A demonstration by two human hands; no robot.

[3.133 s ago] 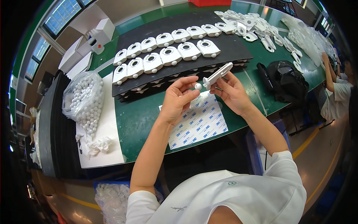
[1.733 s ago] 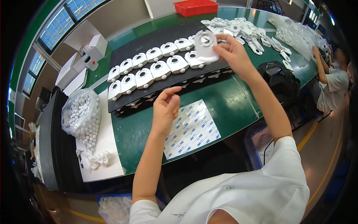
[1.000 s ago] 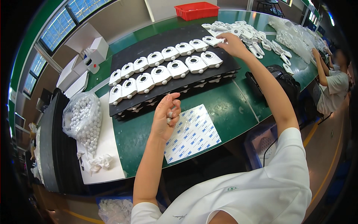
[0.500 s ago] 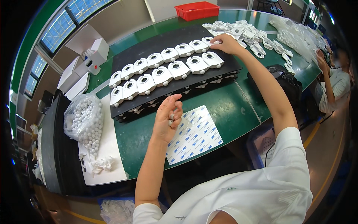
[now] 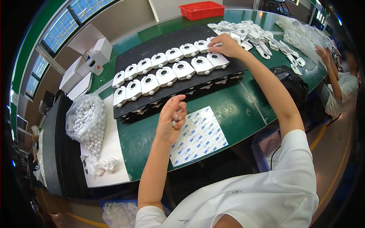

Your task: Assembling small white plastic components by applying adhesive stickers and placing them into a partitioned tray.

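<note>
My left hand point(image 5: 173, 117) is raised above the front of the table, fingers curled round several small white balls point(image 5: 174, 123). My right hand point(image 5: 227, 45) reaches to the far row's right end, its fingers pinched together at the last white plastic housing point(image 5: 210, 39). Whatever lies between those fingertips is hidden. Two rows of similar white housings point(image 5: 164, 75), each with a round dark hole, lie on a black foam board point(image 5: 146, 45). White balls sit at the near edges of the front-row housings.
A clear bag of white balls point(image 5: 88, 116) stands at the left beside crumpled tissue point(image 5: 104, 166). A blue-printed white sheet point(image 5: 199, 136) lies in front. Loose white parts point(image 5: 262, 49), a black bag point(image 5: 287, 81) and a red bin point(image 5: 201, 10) are farther off. A co-worker point(image 5: 340, 87) sits right.
My right hand has shifted slightly left at the end of the far row, covering more of the last housing. My left hand has stayed nearly still with its balls.
</note>
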